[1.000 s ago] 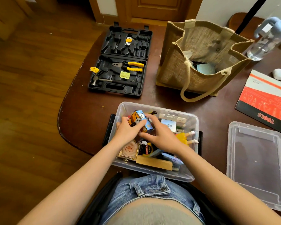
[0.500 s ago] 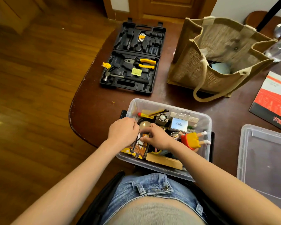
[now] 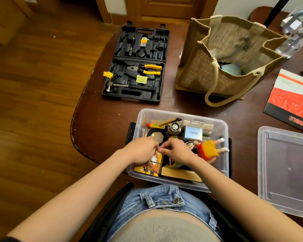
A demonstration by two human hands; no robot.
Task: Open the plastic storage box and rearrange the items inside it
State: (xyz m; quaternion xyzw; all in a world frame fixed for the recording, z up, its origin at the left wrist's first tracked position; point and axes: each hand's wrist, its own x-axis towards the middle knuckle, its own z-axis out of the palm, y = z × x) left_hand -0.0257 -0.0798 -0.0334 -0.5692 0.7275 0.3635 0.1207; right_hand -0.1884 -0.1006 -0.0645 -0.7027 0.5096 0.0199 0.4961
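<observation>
Soft daylight, glare on floor (image 3: 0, 142), wide-angle edge distortion

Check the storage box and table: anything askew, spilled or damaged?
Nothing spilled or broken. The figurine lies on its side in the storage box, legs toward the right wall. The lid sits off to the right. The table edge looks chipped along the left rim. Both the left hand and right hand pinch the orange box.

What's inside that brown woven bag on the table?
Through the open top of the jute bag only a pale blue rounded thing shows. The bag's walls cover the rest, so anything else inside cannot be seen.
</observation>
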